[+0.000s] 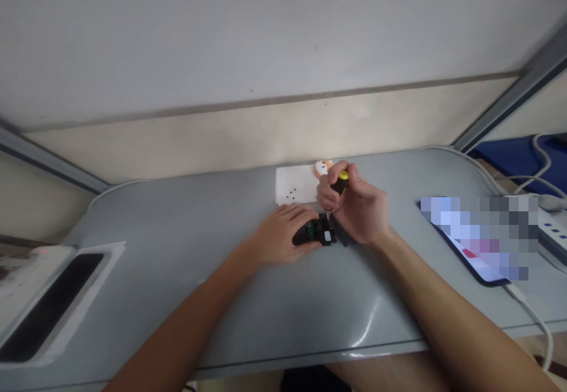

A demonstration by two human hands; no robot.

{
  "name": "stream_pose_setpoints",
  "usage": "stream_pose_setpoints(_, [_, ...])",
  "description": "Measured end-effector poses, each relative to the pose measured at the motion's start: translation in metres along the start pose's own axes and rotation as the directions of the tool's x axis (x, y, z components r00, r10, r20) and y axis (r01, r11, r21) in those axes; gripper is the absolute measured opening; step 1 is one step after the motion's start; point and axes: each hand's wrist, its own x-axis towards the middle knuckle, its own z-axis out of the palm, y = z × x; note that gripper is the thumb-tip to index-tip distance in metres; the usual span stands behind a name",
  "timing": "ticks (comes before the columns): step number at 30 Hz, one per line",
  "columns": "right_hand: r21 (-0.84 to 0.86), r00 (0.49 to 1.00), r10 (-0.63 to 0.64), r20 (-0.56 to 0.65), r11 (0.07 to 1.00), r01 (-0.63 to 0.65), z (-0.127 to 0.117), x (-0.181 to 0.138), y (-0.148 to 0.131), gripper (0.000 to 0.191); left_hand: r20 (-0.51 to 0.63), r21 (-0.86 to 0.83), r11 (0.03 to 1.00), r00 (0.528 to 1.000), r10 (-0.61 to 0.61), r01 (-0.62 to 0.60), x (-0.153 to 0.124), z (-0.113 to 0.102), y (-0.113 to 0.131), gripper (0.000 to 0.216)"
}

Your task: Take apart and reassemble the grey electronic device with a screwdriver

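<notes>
My left hand (278, 235) rests on the grey table (221, 262) and grips a small black device (315, 234) whose green circuit board shows. My right hand (361, 209) is closed around a screwdriver with a yellow and black handle (341, 183). The screwdriver stands almost upright, with its tip down on the device's right end. Just behind the hands lies a white sheet of paper (295, 184) with several tiny dark screws on it. A small orange and white figure (323, 167) sits at the paper's far right corner.
A phone (476, 244) with a lit screen lies at the right, cable attached. A white power strip (551, 226) and cables run along the right edge. A white tray with a dark inset (48, 303) sits at the left. A wall stands close behind the table.
</notes>
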Motion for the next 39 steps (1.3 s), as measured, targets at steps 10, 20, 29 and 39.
stream_pose_setpoints(10, [-0.005,1.0,0.009,-0.008,1.0,-0.009,0.0002,0.0002,-0.0018,0.034,-0.015,0.0,1.0,1.0,0.002,-0.002,-0.0007,0.0017,-0.0005,0.043])
stream_pose_setpoints(20, [-0.009,1.0,0.002,0.006,1.0,-0.002,0.0009,0.0,-0.0007,0.033,-0.003,-0.008,1.0,1.0,-0.012,0.012,-0.0004,-0.0004,0.0012,0.041])
stream_pose_setpoints(29, [-0.017,1.0,-0.016,-0.011,1.0,0.016,-0.0004,0.0,-0.0014,0.033,-0.008,-0.007,1.0,1.0,-0.001,0.001,-0.0005,0.0008,0.0,0.041])
stream_pose_setpoints(39, [-0.015,1.0,0.022,-0.004,1.0,-0.022,-0.0004,-0.0005,-0.003,0.034,0.0,-0.007,1.0,1.0,-0.002,0.002,-0.0007,0.0013,-0.0008,0.043])
